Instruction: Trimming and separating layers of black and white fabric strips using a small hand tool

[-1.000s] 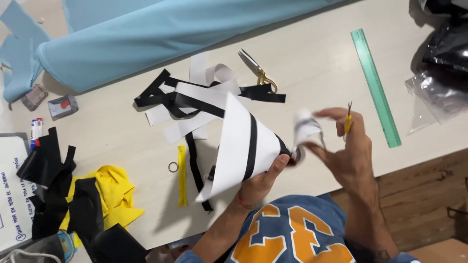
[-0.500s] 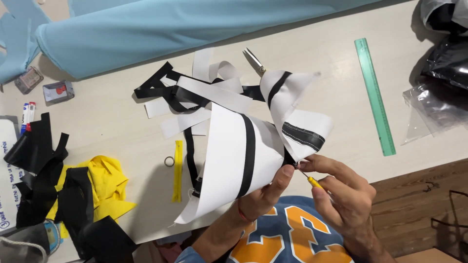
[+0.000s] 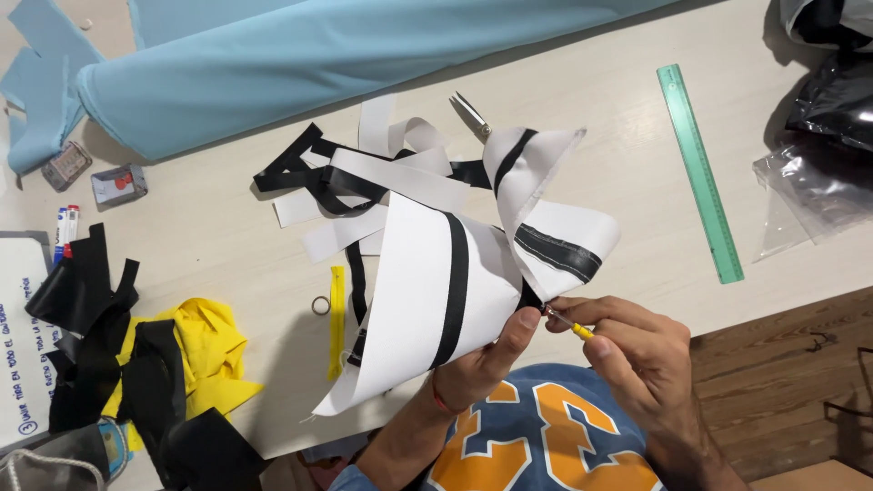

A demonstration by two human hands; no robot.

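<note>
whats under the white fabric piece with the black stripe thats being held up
Under the white fabric piece lie loose white and black strips and a yellow strip on the table. Scissors poke out behind its upper fold. How far the strips run beneath is covered.

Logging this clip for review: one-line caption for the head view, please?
Left hand grips a white fabric piece with black stripes while the right hand works a yellow-handled tool at its seam.
</note>
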